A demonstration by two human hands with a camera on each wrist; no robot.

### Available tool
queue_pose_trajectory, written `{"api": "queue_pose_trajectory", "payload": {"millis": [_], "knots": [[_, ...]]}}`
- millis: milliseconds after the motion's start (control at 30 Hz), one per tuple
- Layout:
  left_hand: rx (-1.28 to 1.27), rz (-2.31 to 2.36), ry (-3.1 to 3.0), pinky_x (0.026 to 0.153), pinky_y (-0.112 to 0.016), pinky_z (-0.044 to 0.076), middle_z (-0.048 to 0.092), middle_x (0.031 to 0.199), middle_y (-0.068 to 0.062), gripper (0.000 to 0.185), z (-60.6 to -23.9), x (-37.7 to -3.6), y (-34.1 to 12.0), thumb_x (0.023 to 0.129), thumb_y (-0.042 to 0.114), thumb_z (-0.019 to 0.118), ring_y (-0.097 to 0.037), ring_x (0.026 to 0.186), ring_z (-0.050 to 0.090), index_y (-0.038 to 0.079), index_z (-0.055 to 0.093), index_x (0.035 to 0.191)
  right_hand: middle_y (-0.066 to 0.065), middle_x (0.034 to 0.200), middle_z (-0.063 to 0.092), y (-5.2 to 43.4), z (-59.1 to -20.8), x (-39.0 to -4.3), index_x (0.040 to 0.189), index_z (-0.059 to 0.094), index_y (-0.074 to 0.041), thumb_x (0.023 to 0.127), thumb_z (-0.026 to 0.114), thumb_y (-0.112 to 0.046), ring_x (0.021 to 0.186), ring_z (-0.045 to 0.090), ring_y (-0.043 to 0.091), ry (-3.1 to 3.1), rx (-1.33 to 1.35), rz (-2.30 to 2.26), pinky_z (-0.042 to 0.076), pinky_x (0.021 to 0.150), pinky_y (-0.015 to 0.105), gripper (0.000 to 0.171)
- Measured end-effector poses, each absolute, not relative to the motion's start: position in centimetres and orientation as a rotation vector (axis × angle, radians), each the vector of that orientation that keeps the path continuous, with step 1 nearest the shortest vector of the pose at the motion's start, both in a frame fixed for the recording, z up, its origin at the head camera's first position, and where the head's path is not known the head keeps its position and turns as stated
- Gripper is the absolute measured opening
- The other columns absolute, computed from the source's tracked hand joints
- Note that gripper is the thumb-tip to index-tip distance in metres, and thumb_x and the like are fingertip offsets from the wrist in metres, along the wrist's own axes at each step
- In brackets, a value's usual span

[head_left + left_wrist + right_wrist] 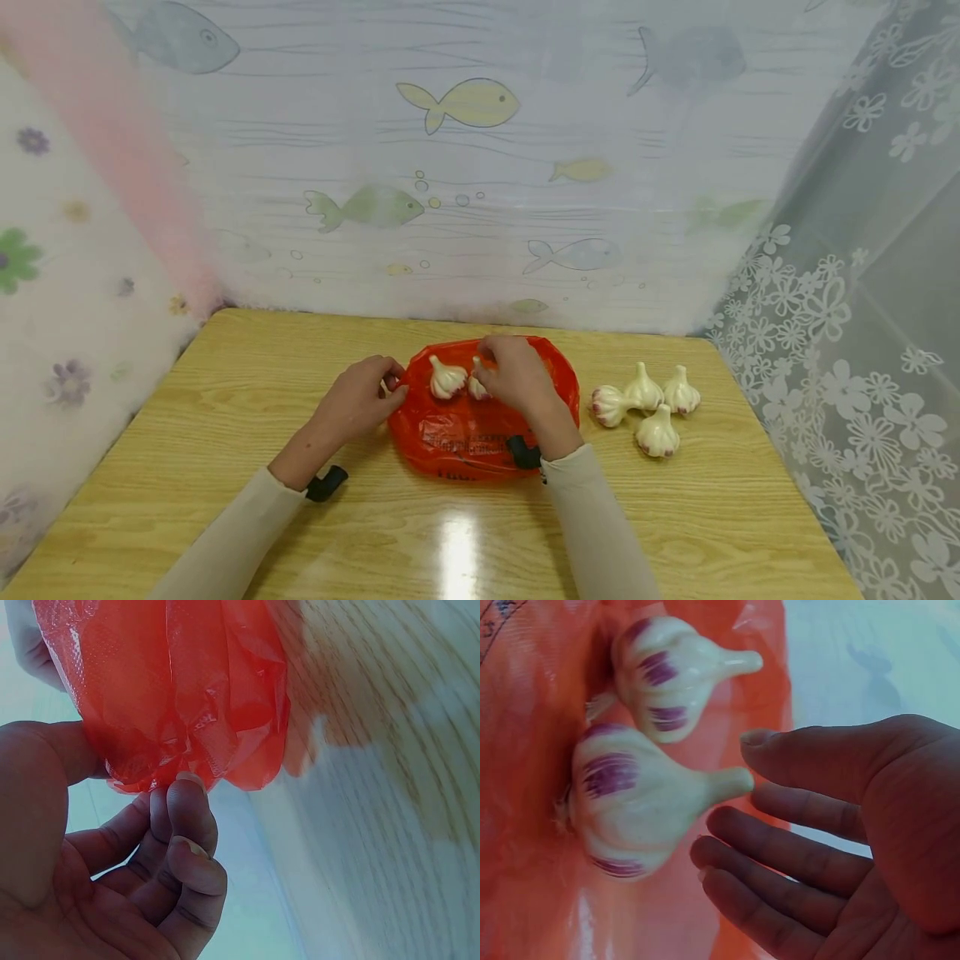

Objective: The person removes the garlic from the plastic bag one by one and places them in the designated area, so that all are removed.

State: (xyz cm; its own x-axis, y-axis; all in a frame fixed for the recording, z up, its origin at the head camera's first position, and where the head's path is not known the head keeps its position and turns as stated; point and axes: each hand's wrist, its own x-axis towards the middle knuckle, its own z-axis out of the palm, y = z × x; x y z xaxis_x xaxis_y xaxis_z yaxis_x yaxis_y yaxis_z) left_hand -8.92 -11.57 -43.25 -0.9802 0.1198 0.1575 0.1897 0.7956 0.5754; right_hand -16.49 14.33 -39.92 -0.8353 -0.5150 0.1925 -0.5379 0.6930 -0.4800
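Note:
A red plastic bag lies spread on the table with its rim raised. Two garlic bulbs, pale with purple patches, sit on it: one to the left and another under my right hand. The right thumb and fingers are extended around the tip of that bulb's stem, with no firm grip visible. At the bag's left edge, my left hand pinches the crumpled red rim between thumb and fingers, the thumb tip hidden behind the plastic.
Several more garlic bulbs stand grouped on the wooden table, right of the bag. A fish-patterned curtain hangs behind the table's back edge. Black wrist mounts sit below the hands.

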Motion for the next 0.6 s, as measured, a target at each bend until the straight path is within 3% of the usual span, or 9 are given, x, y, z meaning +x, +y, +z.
{"api": "queue_pose_trajectory", "payload": {"millis": [233, 600], "knots": [[-0.252, -0.938, -2.866, 0.066, -0.032, 0.049, 0.063, 0.092, -0.002, 0.015, -43.14, -8.86, -11.45, 0.097, 0.017, 0.074, -0.016, 0.073, 0.054, 0.005, 0.071, 0.107, 0.004, 0.093, 0.070, 13.99, -40.62, -16.78, 0.103, 0.074, -0.007, 0.095, 0.078, -0.013, 0.078, 0.060, 0.020, -2.892, 0.889, 0.753, 0.054, 0.074, 0.037, 0.011], [-0.256, -0.933, -2.874, 0.067, -0.033, 0.049, 0.063, 0.093, -0.003, 0.016, -43.14, -8.92, -11.45, 0.097, 0.018, 0.073, -0.017, 0.074, 0.054, 0.005, 0.071, 0.107, 0.005, 0.093, 0.071, 13.59, -40.69, -16.48, 0.104, 0.075, -0.007, 0.096, 0.080, -0.016, 0.075, 0.059, 0.018, -2.962, 0.860, 0.686, 0.054, 0.072, 0.034, 0.013]]}}
